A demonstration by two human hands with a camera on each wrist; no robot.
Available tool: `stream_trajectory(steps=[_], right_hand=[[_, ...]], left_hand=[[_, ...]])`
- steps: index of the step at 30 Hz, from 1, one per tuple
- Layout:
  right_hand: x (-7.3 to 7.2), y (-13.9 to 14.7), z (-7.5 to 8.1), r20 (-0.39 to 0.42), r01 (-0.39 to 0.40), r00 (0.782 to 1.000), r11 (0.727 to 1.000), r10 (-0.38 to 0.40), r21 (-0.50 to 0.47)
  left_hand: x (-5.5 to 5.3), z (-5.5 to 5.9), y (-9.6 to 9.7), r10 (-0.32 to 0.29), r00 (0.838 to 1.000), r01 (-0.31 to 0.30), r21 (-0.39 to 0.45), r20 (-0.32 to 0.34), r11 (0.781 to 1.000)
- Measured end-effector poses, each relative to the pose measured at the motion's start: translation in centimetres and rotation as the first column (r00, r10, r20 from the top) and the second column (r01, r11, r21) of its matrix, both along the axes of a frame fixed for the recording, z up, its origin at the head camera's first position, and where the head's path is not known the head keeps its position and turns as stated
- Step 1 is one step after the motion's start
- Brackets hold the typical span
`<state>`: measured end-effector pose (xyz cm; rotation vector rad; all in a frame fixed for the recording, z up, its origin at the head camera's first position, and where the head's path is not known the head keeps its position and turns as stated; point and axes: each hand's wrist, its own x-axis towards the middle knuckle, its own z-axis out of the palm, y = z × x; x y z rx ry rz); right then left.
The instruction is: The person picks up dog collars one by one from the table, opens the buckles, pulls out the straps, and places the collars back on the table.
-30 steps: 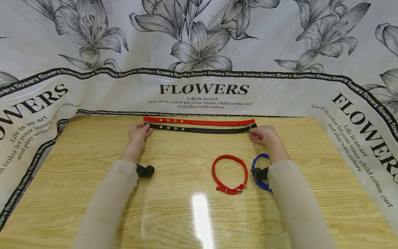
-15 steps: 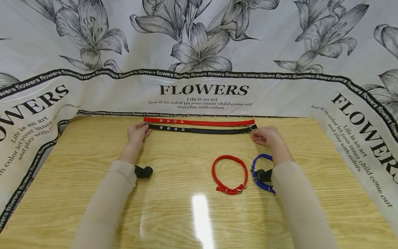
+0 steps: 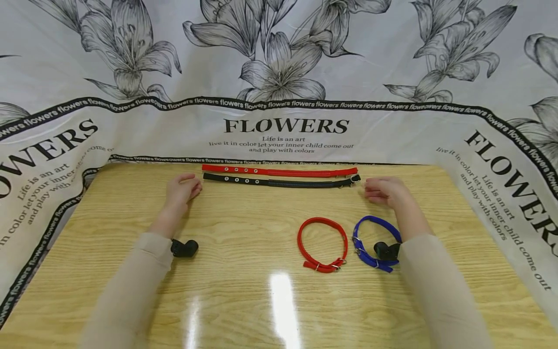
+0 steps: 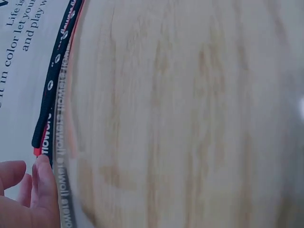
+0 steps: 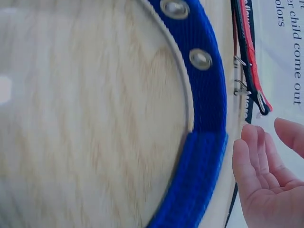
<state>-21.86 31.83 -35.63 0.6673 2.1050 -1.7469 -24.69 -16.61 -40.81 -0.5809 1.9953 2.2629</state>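
Observation:
A black collar [image 3: 279,182] with metal eyelets lies stretched out straight near the table's back edge. Just behind it, parallel, lies a straight red collar [image 3: 296,172]. My left hand [image 3: 182,189] is a little left of the black collar's eyelet end, fingers loosely bent and holding nothing. Off the buckle end, to the right, my right hand [image 3: 385,190] holds nothing; the right wrist view shows its fingers relaxed and apart from the buckle. A buckled blue collar [image 3: 377,220] lies in a loop under the right wrist, large in the right wrist view, partly hidden by the wrist camera.
A buckled red collar [image 3: 301,237] lies in a loop left of the blue one. The wood-grain table [image 3: 244,300] is bordered at the back and sides by a white flower-printed cloth [image 3: 174,131]. Black wrist cameras [image 3: 186,248] jut inward from both sleeves.
Both hands have let go of the black collar's ends and drawn outward, left hand to the left, right hand to the right. The black collar stays lying beside the straight red one.

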Motion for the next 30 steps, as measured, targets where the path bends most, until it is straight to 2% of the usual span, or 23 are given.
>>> stream_trajectory(steps=[5, 8, 11, 14, 18, 20, 21, 22, 25, 28, 30], right_hand=[[0.6, 0.7, 0.6, -0.034, -0.073, 0.997, 0.997, 0.073, 0.023], [1.1, 0.8, 1.1, -0.056, -0.107, 0.993, 0.994, 0.109, 0.034], [1.8, 0.7, 1.4, -0.088, -0.151, 0.984, 0.988, 0.154, 0.041], [2.6, 0.5, 1.6, -0.137, -0.212, 0.966, 0.974, 0.221, 0.073], [3.9, -0.2, 1.7, -0.207, -0.278, 0.929, 0.948, 0.306, 0.154], [4.5, -0.7, 1.8, -0.224, -0.297, 0.913, 0.932, 0.342, 0.210], [4.8, -1.1, 1.8, -0.228, -0.302, 0.907, 0.924, 0.355, 0.236], [5.2, -1.4, 1.8, -0.233, -0.310, 0.899, 0.914, 0.372, 0.263], [6.3, -2.3, 1.9, -0.244, -0.341, 0.872, 0.884, 0.425, 0.319], [7.4, -3.3, 1.7, -0.259, -0.374, 0.837, 0.851, 0.481, 0.370], [8.2, -4.0, 1.5, -0.262, -0.396, 0.820, 0.834, 0.509, 0.384]], left_hand=[[1.4, 1.7, -0.8, -0.007, 1.000, 0.008, -0.011, 0.027, 1.000], [1.9, 2.2, -0.8, -0.027, 0.999, 0.028, -0.026, 0.024, 0.999], [2.5, 2.5, -0.5, -0.076, 0.997, 0.077, -0.095, 0.005, 0.992], [3.3, 2.6, 0.0, -0.161, 0.987, 0.154, -0.188, -0.025, 0.970], [4.3, 2.8, 1.1, -0.272, 0.958, 0.233, -0.316, -0.085, 0.920], [4.8, 2.7, 1.9, -0.337, 0.930, 0.246, -0.433, -0.146, 0.867], [5.1, 2.6, 2.2, -0.373, 0.910, 0.241, -0.500, -0.180, 0.831], [5.3, 2.5, 2.7, -0.410, 0.886, 0.230, -0.565, -0.215, 0.793], [6.3, 2.5, 4.0, -0.528, 0.797, 0.167, -0.732, -0.295, 0.661], [7.4, 2.7, 5.5, -0.622, 0.717, 0.151, -0.801, -0.315, 0.579], [8.2, 2.8, 6.5, -0.670, 0.672, 0.149, -0.829, -0.315, 0.539]])
